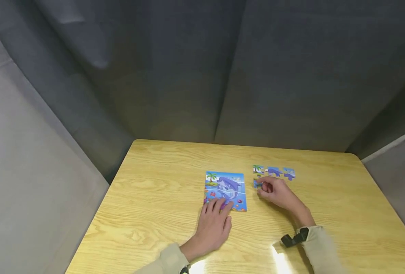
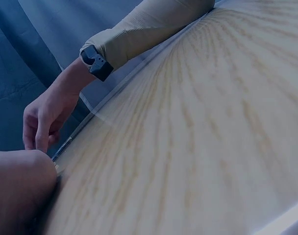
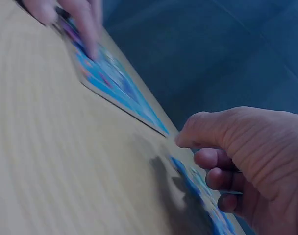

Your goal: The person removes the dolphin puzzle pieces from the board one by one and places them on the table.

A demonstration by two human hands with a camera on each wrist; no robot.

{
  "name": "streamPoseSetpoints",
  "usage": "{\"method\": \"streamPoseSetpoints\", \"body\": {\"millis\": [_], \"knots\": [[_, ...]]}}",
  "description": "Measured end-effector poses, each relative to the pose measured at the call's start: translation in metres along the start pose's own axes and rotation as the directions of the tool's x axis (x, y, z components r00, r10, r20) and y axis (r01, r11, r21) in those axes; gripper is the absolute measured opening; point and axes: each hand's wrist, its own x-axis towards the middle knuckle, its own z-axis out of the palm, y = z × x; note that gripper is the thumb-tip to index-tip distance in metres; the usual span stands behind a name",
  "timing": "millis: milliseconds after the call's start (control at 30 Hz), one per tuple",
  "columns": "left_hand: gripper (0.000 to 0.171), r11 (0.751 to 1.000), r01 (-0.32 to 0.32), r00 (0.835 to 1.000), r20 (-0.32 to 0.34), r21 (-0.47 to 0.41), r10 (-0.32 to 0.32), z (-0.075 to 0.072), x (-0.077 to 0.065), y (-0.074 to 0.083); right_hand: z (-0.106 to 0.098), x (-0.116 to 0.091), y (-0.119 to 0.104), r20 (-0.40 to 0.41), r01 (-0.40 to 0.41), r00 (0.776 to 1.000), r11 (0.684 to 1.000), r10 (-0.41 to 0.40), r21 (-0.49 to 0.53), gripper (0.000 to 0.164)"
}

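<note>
A dolphin picture puzzle (image 1: 238, 198) in a flat board lies on the table, with a palm tree at its upper left. My left hand (image 1: 213, 225) rests on its lower edge, fingers spread over the picture. To its right, my right hand (image 1: 274, 192) is bent over a blue puzzle piece (image 1: 256, 184), thumb and index finger at either side of it. In the right wrist view the right hand (image 3: 252, 161) has its other fingers curled, and I cannot tell whether anything is pinched. Just beyond are a palm-tree piece (image 1: 258, 169) and dolphin pieces (image 1: 274, 171).
The wooden table (image 1: 147, 190) has rounded far corners. Dark grey curtain (image 1: 188, 76) hangs behind it, and lighter grey fabric (image 1: 34, 171) flanks the left side. Black straps (image 1: 294, 238) sit at the wrists.
</note>
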Motion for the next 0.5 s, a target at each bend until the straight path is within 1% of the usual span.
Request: {"method": "streamPoseSetpoints", "body": {"millis": [100,233,333,433,500], "knots": [[0.048,1.000,0.000,1.000,0.011,0.009,0.000,0.000,0.000,-0.001,0.015,0.006,-0.009,0.046,0.015,0.999,1.000,-0.016,0.018,0.028],[0.049,1.000,0.013,0.999,0.032,0.017,-0.014,-0.001,0.000,-0.001,0.030,0.014,-0.018,0.094,0.043,0.995,0.999,-0.041,-0.011,0.029],[0.050,1.000,0.020,0.999,0.045,0.023,-0.021,-0.001,0.001,0.000,0.036,0.020,-0.022,0.115,0.053,0.992,0.997,-0.047,-0.054,0.027],[0.050,0.999,0.024,0.998,0.053,0.031,-0.026,0.001,0.002,0.000,0.038,0.024,-0.025,0.140,0.039,0.990,0.997,-0.029,-0.072,0.026],[0.050,0.999,0.026,0.998,0.058,0.036,-0.028,0.002,0.002,-0.001,0.038,0.026,-0.028,0.164,0.024,0.986,0.997,-0.011,-0.079,0.029]]}}
